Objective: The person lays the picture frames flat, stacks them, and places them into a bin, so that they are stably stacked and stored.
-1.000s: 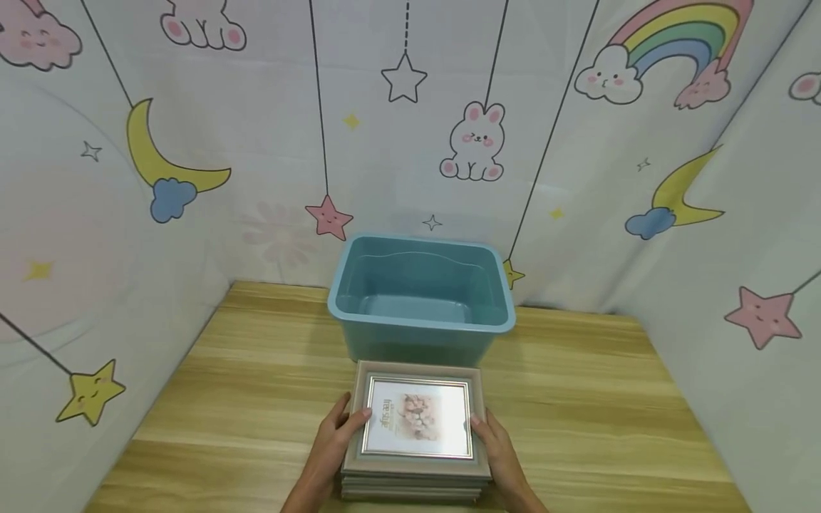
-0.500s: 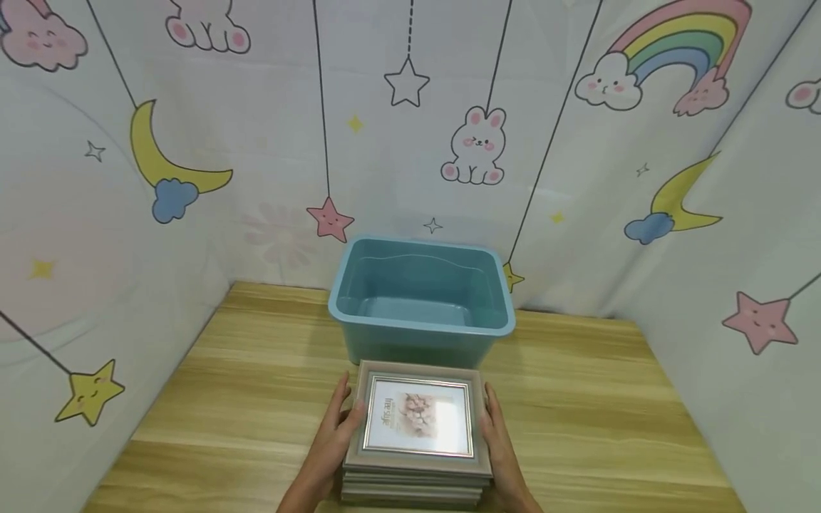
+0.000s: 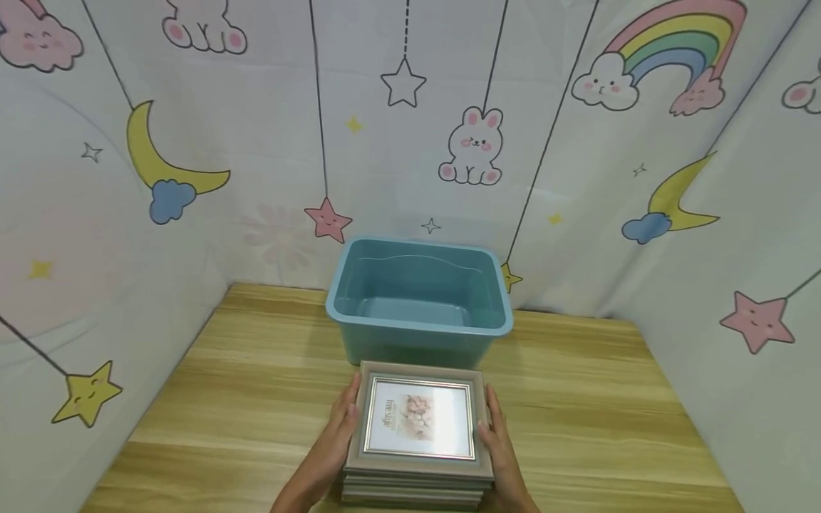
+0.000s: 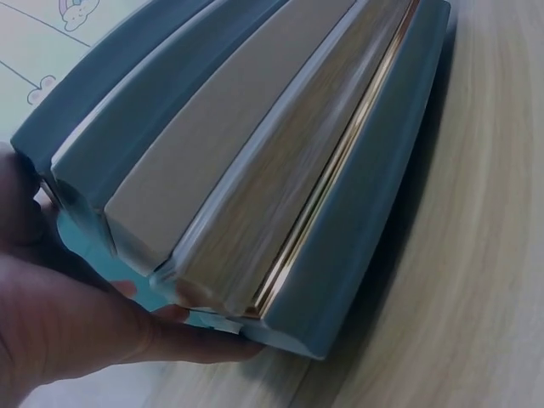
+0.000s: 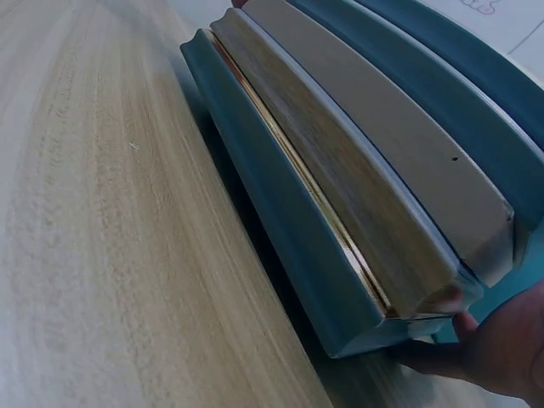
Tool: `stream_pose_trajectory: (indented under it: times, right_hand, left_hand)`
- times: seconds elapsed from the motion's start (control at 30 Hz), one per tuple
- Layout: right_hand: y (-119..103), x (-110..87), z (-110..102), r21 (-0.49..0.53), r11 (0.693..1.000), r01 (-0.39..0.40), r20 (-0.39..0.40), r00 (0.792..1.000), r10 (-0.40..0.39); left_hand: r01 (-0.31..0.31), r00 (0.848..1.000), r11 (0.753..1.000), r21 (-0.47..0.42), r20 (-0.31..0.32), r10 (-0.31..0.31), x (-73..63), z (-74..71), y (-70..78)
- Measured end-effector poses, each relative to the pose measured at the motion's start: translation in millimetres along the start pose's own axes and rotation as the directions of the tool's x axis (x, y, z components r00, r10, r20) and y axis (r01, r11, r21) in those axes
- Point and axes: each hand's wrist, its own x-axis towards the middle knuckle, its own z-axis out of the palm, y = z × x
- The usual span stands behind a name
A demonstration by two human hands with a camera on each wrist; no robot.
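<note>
A stack of picture frames lies near the front of the table. The top one has a beige border, a thin metallic inner edge and a printed flower insert. My left hand lies along the stack's left side, and my right hand along its right side. Both hands touch the frames' edges with fairly straight fingers. In the left wrist view, the fingers reach the lowest frame's corner. The right wrist view has the right hand at the opposite lower corner. The fingers' far parts are partly hidden.
A blue plastic bin stands right behind the stack, with nothing seen inside. The wood-grain table extends to both sides. A white cloth with cartoon prints hangs behind and at the sides.
Both thumbs have slid off the top frame's face to its side edges. My left fingers have moved forward along the left side. The stack has barely shifted.
</note>
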Motion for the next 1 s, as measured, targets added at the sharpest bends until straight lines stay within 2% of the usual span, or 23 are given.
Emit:
stream_pose_trajectory:
  times: [0.33,0.4,0.57,0.67,0.8,1.0]
  right_hand:
    - [-1.5,-0.9,-1.9,-0.087,0.994,0.072,0.054,0.996,-0.068]
    - [-1.9,-0.7,-1.6,-0.102,0.992,0.076,0.054,0.996,-0.071]
    - [-3.4,-1.9,-0.7,-0.068,0.998,0.018,0.042,0.999,-0.015]
    - [-4.6,-2.6,-0.2,-0.016,1.0,-0.027,0.044,0.999,0.027]
    - [-5.9,-2.5,0.8,0.049,0.998,-0.037,0.066,0.997,0.034]
    - [-11.1,-4.9,2.4,0.091,0.995,-0.044,0.077,0.996,0.037]
  left_hand:
    - [0.045,0.999,0.998,-0.043,0.018,-0.044,-6.4,-3.0,-4.0]
    - [0.033,0.999,0.998,-0.055,0.02,-0.032,-6.9,-2.2,-4.0]
    - [0.012,1.0,0.998,-0.069,-0.003,-0.012,-7.1,0.4,-2.0]
    - [0.029,0.999,0.996,-0.08,-0.019,-0.031,-7.7,1.6,-0.6]
    - [0.049,0.998,0.995,-0.092,-0.022,-0.052,-9.1,2.2,0.1]
    - [0.068,0.997,0.993,-0.097,-0.028,-0.071,-12.1,1.8,3.5]
